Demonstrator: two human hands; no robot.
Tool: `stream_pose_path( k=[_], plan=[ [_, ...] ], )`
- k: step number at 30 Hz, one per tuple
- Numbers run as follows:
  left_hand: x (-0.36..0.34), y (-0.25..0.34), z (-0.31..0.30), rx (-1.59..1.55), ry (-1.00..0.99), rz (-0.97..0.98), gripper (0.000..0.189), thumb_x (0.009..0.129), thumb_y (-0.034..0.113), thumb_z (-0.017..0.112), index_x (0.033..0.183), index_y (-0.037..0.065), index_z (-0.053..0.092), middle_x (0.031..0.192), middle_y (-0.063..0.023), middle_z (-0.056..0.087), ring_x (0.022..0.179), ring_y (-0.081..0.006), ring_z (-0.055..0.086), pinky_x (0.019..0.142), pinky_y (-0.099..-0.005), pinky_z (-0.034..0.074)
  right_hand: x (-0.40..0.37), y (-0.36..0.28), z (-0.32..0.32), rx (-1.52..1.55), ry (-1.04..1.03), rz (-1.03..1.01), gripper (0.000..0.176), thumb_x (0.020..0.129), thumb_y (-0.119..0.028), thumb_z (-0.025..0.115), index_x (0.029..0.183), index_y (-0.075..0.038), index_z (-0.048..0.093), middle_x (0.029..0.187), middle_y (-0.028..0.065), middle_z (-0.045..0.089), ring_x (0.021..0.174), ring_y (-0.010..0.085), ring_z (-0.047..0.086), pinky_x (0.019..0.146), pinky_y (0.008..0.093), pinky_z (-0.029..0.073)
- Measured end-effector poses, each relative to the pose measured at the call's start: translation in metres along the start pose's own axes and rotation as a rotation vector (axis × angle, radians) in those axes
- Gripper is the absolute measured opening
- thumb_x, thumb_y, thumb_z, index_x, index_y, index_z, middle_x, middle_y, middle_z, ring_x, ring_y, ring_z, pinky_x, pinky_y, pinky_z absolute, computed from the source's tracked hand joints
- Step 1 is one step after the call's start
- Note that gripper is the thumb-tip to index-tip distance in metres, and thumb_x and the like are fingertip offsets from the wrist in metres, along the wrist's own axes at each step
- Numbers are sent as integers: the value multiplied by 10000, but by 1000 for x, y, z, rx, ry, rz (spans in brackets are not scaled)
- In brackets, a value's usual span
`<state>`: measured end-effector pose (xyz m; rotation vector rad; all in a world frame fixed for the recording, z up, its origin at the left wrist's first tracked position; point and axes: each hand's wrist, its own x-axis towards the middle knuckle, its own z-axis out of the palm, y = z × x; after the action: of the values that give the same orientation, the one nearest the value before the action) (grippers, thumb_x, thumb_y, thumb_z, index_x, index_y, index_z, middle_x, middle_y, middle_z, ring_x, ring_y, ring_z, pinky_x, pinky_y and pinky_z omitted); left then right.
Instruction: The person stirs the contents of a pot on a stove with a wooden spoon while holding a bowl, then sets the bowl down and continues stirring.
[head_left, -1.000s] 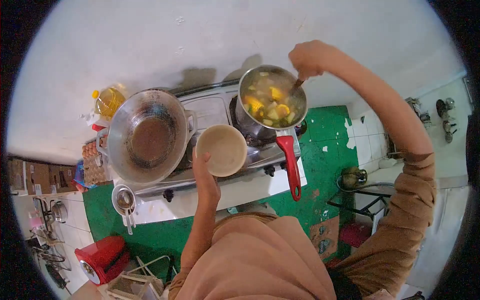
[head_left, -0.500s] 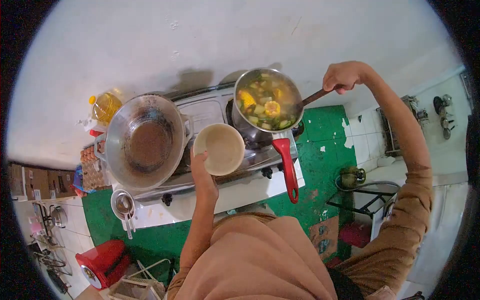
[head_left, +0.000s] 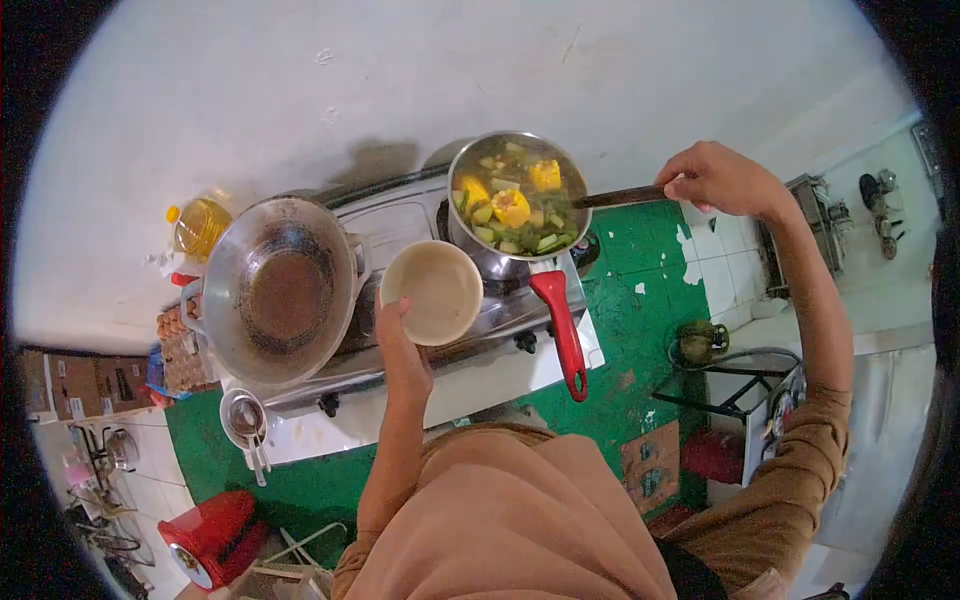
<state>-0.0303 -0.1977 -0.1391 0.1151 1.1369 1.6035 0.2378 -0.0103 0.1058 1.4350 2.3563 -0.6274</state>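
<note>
My left hand (head_left: 400, 345) grips the near-left rim of a cream bowl (head_left: 432, 292), thumb over the edge; nothing shows inside it. Closed around the end of a dark wooden handle, my right hand (head_left: 722, 178) is to the right of the pot. This handle (head_left: 630, 196) belongs to a ladle or spoon whose head is hidden in the soup. The steel saucepan (head_left: 455, 165) stands on the stove's right burner, full of soup with corn pieces (head_left: 511, 208), greens and pale vegetable chunks. Its red handle (head_left: 562, 335) points toward me.
A large wok (head_left: 225, 330) sits on the left of the stove (head_left: 385, 222). Beyond it are an oil bottle (head_left: 203, 228) and eggs in a tray (head_left: 183, 362). Strainers in a white bowl (head_left: 243, 415) rest at the front left corner. A green gas cylinder (head_left: 700, 343) stands at right.
My right hand has moved slightly right and lower, and the wooden handle now lies flatter over the pot's rim. The corn pieces have shifted in the soup. The bowl stays beside the pot.
</note>
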Motion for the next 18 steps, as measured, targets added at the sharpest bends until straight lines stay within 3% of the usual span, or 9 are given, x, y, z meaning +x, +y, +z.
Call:
stream_pose_path(
  k=[5,7,8,10,14,17,18],
  plan=[
    [2,-3,-4,22,18,-17,589,791,257,495,1337,72,376,1212,-93,467,1141,-221,460,940,-359,389,-14,-13,1,-13,80,6,234,832,-157,580,968,25,638,578,81,560,490,143,511,510,314,420],
    [0,-2,-3,27,38,-22,584,792,256,496,1333,72,378,1211,-93,467,1142,-220,461,936,-358,394,-19,-18,5,-209,198,-149,218,821,-166,595,958,-2,642,635,134,603,539,243,577,551,364,446],
    [-3,0,0,30,40,-17,573,793,256,499,1323,71,386,1211,-93,466,1143,-219,461,936,-357,396,-21,-21,8,-208,198,-151,218,821,-166,595,958,-2,642,635,134,603,539,243,577,551,364,446],
    [-7,4,4,35,41,-12,562,794,257,502,1313,70,393,1211,-92,466,1145,-218,461,936,-357,399,-26,-30,14,-328,260,-180,183,812,-183,570,908,-54,656,712,156,640,665,394,605,629,460,491],
    [-7,6,3,38,3,40,544,796,262,507,1293,70,403,1202,-89,473,1143,-219,468,945,-360,400,-41,-45,31,-418,310,-174,201,814,-186,569,939,-49,646,677,168,628,685,376,620,624,465,500],
    [-6,5,2,32,3,26,544,797,263,505,1295,72,398,1192,-88,479,1134,-216,476,937,-355,409,-55,-53,50,-578,308,-130,255,807,-146,594,1037,-37,603,725,167,621,654,347,601,605,423,476],
    [-5,4,2,32,3,17,546,797,264,502,1297,73,395,1187,-87,481,1129,-214,480,931,-351,414,-61,-56,57,-648,367,-164,291,793,-151,578,1058,-31,592,704,151,609,624,322,613,550,414,483]
  ],
)
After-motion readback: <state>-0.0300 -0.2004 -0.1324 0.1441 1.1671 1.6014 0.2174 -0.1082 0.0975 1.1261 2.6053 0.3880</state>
